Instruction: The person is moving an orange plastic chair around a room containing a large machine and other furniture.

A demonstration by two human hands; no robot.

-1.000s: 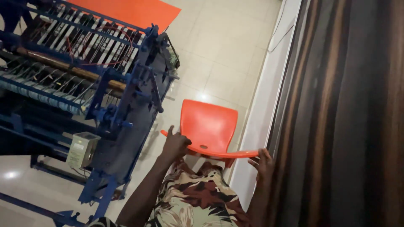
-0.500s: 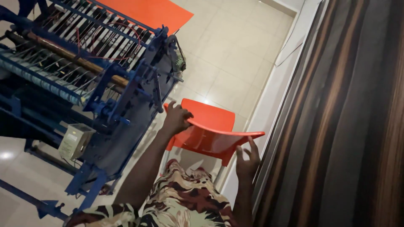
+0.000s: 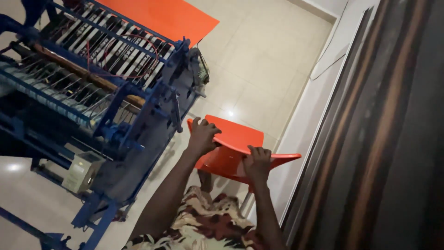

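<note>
An orange plastic chair [image 3: 233, 139] stands tilted on the tiled floor between a blue metal machine and the wall. My left hand [image 3: 202, 136] grips the left end of the chair's back edge. My right hand [image 3: 257, 161] is closed over the same edge further right. Both arms reach forward from my patterned camouflage shirt [image 3: 203, 222] at the bottom of the view. The chair's legs are mostly hidden below the seat.
A large blue metal frame machine [image 3: 115, 92] with rods, wires and a small grey box [image 3: 78, 171] fills the left. An orange sheet [image 3: 166, 16] lies behind it. A dark striped curtain [image 3: 384, 139] and a white wall ledge [image 3: 305, 153] run along the right.
The chair has tipped and lifted toward me. My right hand has moved from open beside the chair's right corner onto its back edge and closed on it; my left hand kept its grip.
</note>
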